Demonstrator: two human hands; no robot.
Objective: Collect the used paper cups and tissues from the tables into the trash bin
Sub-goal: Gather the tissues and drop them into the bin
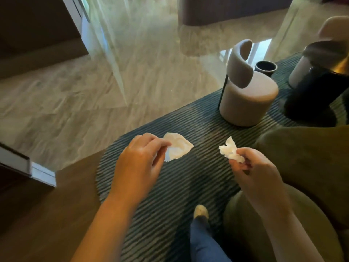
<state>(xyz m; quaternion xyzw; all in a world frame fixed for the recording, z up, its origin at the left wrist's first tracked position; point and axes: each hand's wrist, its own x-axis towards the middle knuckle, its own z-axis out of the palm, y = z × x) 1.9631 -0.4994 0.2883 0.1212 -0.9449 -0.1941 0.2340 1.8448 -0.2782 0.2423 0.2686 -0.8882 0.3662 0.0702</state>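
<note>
left grip (139, 161) pinches flat paper (178, 147) | right grip (258, 173) pinches crumpled tissue (229, 151) | likely bin (265, 68) ahead-right, nearer right grip

Readable text: none.
Nothing legible on left tissue (177, 146), right tissue (231, 152), stool (247, 103) or rug (188, 176); all plain surfaces, far edges blurred.
</note>
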